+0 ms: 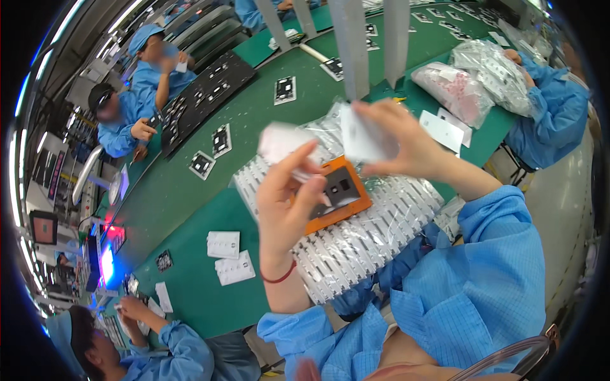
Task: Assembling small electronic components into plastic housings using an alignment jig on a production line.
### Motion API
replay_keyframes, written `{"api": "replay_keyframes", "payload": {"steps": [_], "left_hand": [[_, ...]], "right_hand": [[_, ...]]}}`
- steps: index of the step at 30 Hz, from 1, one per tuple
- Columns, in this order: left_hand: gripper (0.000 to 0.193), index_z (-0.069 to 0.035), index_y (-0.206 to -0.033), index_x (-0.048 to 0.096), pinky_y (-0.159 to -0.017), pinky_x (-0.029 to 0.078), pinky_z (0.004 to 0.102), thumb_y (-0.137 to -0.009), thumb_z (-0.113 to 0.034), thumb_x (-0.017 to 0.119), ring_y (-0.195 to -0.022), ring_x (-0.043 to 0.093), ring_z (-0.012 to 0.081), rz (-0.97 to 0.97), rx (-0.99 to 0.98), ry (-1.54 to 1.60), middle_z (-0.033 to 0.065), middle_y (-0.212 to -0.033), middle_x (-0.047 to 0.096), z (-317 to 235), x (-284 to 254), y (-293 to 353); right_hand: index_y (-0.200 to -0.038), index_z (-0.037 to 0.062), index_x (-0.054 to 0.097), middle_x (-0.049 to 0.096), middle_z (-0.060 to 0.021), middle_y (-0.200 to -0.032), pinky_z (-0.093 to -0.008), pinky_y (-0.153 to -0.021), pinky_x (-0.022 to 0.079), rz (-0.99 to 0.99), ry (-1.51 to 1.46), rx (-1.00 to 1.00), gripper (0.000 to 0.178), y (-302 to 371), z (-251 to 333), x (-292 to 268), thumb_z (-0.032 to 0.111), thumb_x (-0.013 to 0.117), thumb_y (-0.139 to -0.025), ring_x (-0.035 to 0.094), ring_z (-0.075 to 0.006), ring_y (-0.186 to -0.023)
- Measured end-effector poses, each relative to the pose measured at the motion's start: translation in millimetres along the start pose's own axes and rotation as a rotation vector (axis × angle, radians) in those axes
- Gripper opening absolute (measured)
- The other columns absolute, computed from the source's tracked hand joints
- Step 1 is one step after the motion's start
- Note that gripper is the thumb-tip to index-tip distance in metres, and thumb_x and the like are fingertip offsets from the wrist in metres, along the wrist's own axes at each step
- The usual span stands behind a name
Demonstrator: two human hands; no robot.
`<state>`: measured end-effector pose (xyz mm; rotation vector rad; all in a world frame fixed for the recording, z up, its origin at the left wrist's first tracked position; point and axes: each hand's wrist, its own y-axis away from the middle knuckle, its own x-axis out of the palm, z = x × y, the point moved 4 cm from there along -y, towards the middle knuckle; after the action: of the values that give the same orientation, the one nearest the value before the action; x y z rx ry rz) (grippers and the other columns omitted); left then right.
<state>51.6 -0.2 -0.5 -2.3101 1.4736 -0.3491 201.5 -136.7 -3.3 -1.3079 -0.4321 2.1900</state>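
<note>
My right hand (413,140) pinches a flat white panel (365,134) between thumb and fingers, raised above the bench. My left hand (286,203) has its thumb and fingers closed around the lower edge of a whitish, faintly pink sheet (283,141); motion smears it, so its kind is unclear. Below and between the hands lies an orange frame-like fixture (321,221) with a dark plate (343,195) in it, partly hidden by my left fingers. The fixture rests on a tray of white slotted parts (375,251) under clear plastic.
White panels (222,244) lie left of the tray, others (441,131) to its right. Bulging plastic bags (492,79) stand far right. Black-and-white units (285,90) sit on the green conveyor (251,114). Grey metal posts (349,51) rise ahead. Co-workers in blue sit around.
</note>
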Motion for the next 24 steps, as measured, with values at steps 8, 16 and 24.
{"api": "replay_keyframes", "payload": {"steps": [8, 16, 24], "left_hand": [[0.020, 0.001, -0.103, 0.059, -0.050, 0.044, 0.0189, -0.083, -0.002, 0.056, -0.056, 0.051, 0.0059, -0.187, 0.007, -0.164, 0.0040, -0.082, 0.055, -16, -28, 8], [0.017, 0.001, -0.099, 0.060, -0.051, 0.043, 0.0188, -0.083, -0.001, 0.055, -0.056, 0.053, 0.0067, -0.154, -0.020, -0.200, 0.0037, -0.079, 0.054, -11, -26, -1], [0.016, 0.002, -0.097, 0.061, -0.051, 0.040, 0.0182, -0.082, 0.000, 0.055, -0.056, 0.053, 0.0071, -0.178, 0.004, -0.221, 0.0043, -0.079, 0.053, 0, -26, -8]], "right_hand": [[-0.125, 0.0045, 0.040, 0.046, -0.0191, -0.119, -0.0395, -0.094, 0.035, 0.059, 0.594, 0.676, 0.079, 46, -128, -56, 0.039, 0.072, -0.062, 0.043, -0.0344, -0.110], [-0.112, 0.0041, 0.052, 0.053, -0.0143, -0.108, -0.0371, -0.089, 0.039, -0.050, 0.410, 0.141, 0.042, 30, -91, -22, 0.022, 0.063, -0.075, 0.049, -0.0301, -0.104], [-0.084, 0.0023, 0.061, 0.061, -0.0133, -0.081, -0.0373, -0.069, 0.048, 0.486, 0.405, 0.319, 0.023, 10, -90, 74, 0.024, 0.057, -0.078, 0.060, -0.0301, -0.080]]}}
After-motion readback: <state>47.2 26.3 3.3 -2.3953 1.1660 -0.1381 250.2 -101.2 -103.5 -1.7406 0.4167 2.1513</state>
